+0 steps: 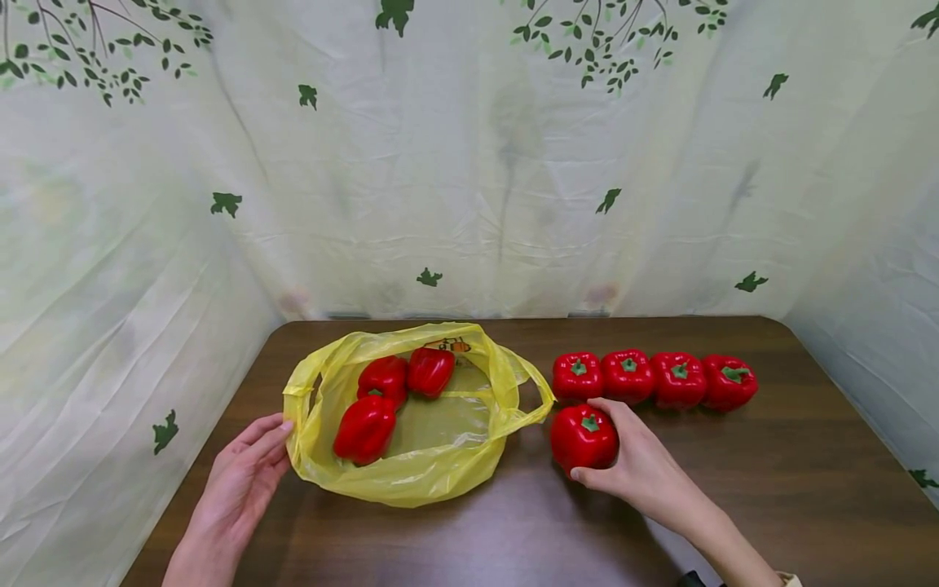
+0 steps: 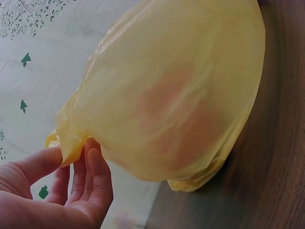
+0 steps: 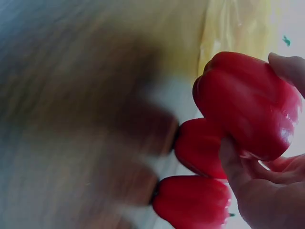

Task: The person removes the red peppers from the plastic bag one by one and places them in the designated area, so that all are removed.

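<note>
A yellow plastic bag point(image 1: 440, 481) stands open on the table with three red bell peppers inside, one of them a bell pepper point(image 1: 364, 430) near its left front. My left hand point(image 1: 242, 481) pinches the bag's left rim between thumb and fingers; in the left wrist view the hand point(image 2: 71, 186) holds a gathered bit of the yellow plastic point(image 2: 74, 143). Right of the bag, my right hand point(image 1: 638, 456) grips another red bell pepper point(image 1: 584, 440) with a green stem. The right wrist view shows this bell pepper point(image 3: 248, 105) between thumb and fingers, raised off the table.
Behind the right hand, several red bell peppers stand in a row, from the bell pepper point(image 1: 578, 377) nearest the bag to the bell pepper point(image 1: 729, 382) at the right end. A brown wooden table point(image 1: 829, 505) carries everything. A leaf-patterned curtain point(image 1: 469, 204) hangs behind it.
</note>
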`<state>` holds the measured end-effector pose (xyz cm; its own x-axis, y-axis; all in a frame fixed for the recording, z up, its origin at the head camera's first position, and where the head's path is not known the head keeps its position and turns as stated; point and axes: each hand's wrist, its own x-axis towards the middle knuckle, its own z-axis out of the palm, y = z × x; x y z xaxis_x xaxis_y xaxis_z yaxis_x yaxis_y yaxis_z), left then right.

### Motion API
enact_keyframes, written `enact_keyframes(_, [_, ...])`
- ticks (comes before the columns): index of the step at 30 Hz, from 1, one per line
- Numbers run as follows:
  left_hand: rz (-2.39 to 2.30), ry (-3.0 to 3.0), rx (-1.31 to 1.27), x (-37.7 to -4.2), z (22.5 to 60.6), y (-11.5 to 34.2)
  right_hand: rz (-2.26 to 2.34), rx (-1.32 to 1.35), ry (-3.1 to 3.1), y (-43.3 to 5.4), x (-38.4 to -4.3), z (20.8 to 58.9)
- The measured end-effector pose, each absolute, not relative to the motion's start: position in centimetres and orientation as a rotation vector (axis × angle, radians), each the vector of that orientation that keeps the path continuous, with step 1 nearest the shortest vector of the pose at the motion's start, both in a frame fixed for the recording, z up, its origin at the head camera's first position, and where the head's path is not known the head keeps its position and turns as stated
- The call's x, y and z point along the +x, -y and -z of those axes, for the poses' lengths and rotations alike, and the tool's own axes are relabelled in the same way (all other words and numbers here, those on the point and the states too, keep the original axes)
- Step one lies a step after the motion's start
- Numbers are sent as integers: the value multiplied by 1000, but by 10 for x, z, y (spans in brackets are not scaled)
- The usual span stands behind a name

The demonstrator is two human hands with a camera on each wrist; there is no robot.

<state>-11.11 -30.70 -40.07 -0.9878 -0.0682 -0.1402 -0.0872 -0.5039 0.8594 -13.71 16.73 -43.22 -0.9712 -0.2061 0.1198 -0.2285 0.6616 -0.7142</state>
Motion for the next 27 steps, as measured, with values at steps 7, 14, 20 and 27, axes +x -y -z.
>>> enact_keyframes(7, [-2694,-1570,-257,-111,401,306,-1117,343,2837,-171,-140,441])
enact_keyframes(14, [-2685,-1581,-277,-110,401,306,-1035,343,2794,-173,-141,445])
enact_keyframes(20, [-2696,-1564,-273,-111,402,306,-1044,286,2798,-168,-141,447])
enact_keyframes(27, [-2698,-1552,-273,-111,403,306,-1014,258,2785,-161,-142,447])
